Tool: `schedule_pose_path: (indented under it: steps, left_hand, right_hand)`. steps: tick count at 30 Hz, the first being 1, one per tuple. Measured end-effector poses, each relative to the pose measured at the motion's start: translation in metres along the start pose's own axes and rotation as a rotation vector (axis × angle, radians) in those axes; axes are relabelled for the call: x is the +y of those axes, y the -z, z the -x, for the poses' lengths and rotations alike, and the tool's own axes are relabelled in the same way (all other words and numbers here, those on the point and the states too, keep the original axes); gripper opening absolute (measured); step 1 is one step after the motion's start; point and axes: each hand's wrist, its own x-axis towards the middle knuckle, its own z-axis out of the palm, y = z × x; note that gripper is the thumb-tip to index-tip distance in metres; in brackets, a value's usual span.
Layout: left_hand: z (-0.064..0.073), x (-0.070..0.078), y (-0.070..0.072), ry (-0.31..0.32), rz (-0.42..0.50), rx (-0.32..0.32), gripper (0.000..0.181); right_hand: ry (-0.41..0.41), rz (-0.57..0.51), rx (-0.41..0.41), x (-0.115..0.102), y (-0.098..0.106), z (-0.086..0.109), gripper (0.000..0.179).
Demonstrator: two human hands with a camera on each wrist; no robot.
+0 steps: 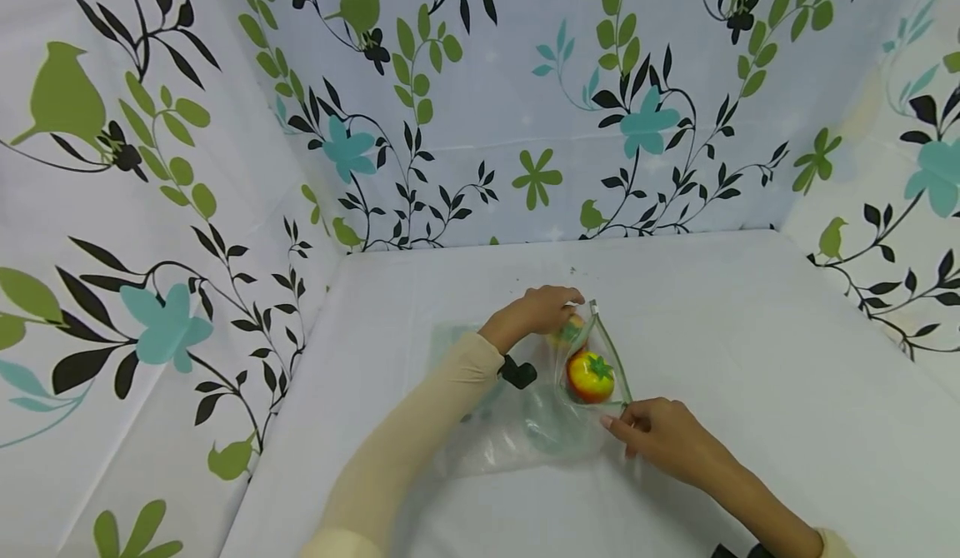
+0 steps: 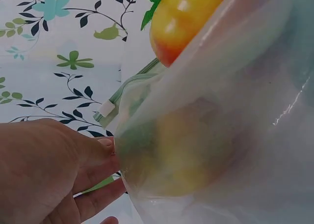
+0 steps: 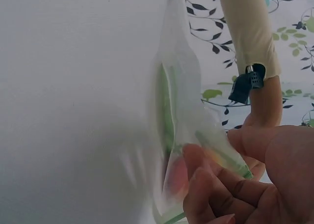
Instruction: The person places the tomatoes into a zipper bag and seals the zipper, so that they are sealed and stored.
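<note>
A clear zip bag [image 1: 487, 450] with a green-edged opening lies on the white table, its mouth spread to the right. A shiny red-and-yellow toy fruit [image 1: 588, 379] with a green leafy top shows at the mouth. Through the cloudy film in the left wrist view, a second yellowish fruit [image 2: 191, 150] is visible. My left hand [image 1: 543, 310] pinches the bag's far edge near the white slider [image 2: 106, 108]. At the near end of the mouth, my right hand [image 1: 667, 437] holds the green zip edge [image 3: 245, 172] between thumb and fingers.
The white table [image 1: 750, 333] spreads around the bag. Cloth walls [image 1: 465, 141] printed with leaves and birds stand behind and at both sides. A dark device [image 1: 517, 372] is strapped at the left wrist.
</note>
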Motion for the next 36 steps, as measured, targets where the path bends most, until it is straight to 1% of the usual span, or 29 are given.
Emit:
schedule_pose_path:
  steps: [5,9,14,17,20,23,27,32,36]
  left_hand:
    - [0.001,-0.004,-0.001,-0.019,-0.008,0.03,0.033]
    - [0.002,-0.005,0.0,-0.009,-0.018,0.053,0.029]
    - [0.004,-0.006,0.0,-0.014,-0.017,0.059,0.03]
    - [0.006,-0.01,0.0,-0.019,-0.021,0.058,0.03]
    - [0.009,-0.016,0.001,-0.015,-0.015,0.061,0.026]
    - [0.013,-0.025,0.003,-0.022,0.027,0.076,0.021]
    - [0.021,-0.041,0.006,-0.067,0.109,0.121,0.017]
    - [0.034,-0.061,0.009,-0.112,0.225,0.172,0.015]
    - [0.045,-0.07,0.007,-0.118,0.321,0.207,0.017]
  right_hand:
    - [0.005,0.007,0.018,-0.003,0.0,-0.001,0.034]
    - [0.011,0.016,0.022,-0.004,0.002,0.0,0.032]
    - [0.002,0.016,0.023,-0.004,0.005,0.002,0.024]
    - [0.025,0.034,0.046,-0.003,0.008,0.003,0.02]
    - [0.063,0.061,0.085,-0.002,0.013,0.003,0.019]
    - [0.085,0.083,0.118,0.0,0.018,0.004,0.02]
    - [0.135,0.125,0.163,0.006,0.025,0.004,0.018]
    - [0.218,0.173,0.227,0.014,0.036,0.001,0.014]
    - [0.298,0.195,0.309,0.018,0.041,-0.002,0.01]
